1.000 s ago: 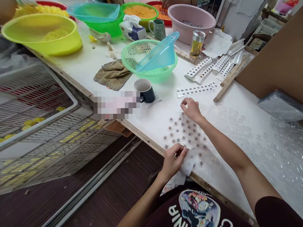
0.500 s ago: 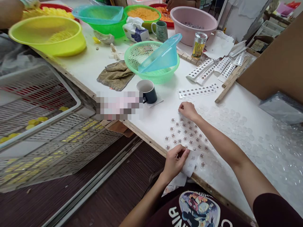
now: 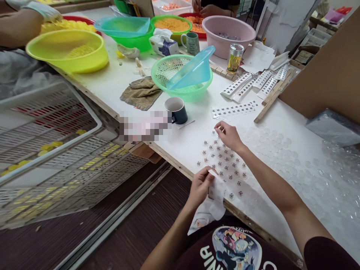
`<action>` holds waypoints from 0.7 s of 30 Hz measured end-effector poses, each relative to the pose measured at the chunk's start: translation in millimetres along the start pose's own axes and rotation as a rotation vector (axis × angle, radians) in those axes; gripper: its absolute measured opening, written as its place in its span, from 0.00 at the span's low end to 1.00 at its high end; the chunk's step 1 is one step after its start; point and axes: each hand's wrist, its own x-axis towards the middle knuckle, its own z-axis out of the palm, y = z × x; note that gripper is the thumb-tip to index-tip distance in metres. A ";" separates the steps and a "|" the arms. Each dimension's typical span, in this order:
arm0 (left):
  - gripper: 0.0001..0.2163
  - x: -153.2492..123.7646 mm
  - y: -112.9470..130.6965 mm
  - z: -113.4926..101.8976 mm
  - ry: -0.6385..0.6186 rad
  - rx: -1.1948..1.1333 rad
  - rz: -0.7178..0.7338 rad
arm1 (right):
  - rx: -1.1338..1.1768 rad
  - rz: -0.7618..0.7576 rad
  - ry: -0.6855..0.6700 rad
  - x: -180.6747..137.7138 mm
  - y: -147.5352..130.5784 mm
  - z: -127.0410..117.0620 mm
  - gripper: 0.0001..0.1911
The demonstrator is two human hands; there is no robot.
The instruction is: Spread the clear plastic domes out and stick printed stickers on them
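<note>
My left hand [image 3: 201, 185], at the table's near edge, pinches a white sticker backing sheet [image 3: 218, 200] that hangs down over the edge. Small clear round discs bearing dark printed stickers [image 3: 220, 164] lie in rough rows on the white table just beyond it. Over the far end of these rows is my right hand [image 3: 227, 135], its fingers loosely curled and slightly apart, with nothing visible in them. A printed disc [image 3: 213, 132] lies beside its fingertips. Plain clear discs [image 3: 277, 144] are spread to the right, partly behind my right forearm.
A dark mug [image 3: 180, 112], a brown cloth [image 3: 141, 92] and a green colander [image 3: 185, 96] stand beyond the hands. Printed sticker strips [image 3: 233, 109] lie near wooden sticks [image 3: 272, 97]. White crates [image 3: 95, 127] are at left. Another person's gloved hand [image 3: 50, 13] is by a yellow basin [image 3: 92, 62].
My right hand has lifted a little and its fingers have loosened, uncovering a printed disc. My left hand has drawn the backing sheet slightly left and toward me.
</note>
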 end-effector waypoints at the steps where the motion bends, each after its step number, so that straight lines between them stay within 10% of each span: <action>1: 0.11 1.9 0.8 -2.5 0.008 -0.103 -0.025 | 0.114 -0.076 -0.057 -16.8 -2.2 -4.3 0.09; 7: 0.14 12.2 8.7 2.2 0.062 -0.524 -0.186 | 0.264 -0.386 -0.286 -99.4 -24.7 -5.7 0.16; 12: 0.18 8.6 8.3 11.3 0.032 -0.442 -0.239 | 0.228 -0.334 -0.187 -107.6 -24.0 0.3 0.03; 21: 0.21 3.0 19.7 -6.4 0.084 -0.109 0.000 | 0.203 -0.176 -0.218 -100.0 -2.1 -0.9 0.15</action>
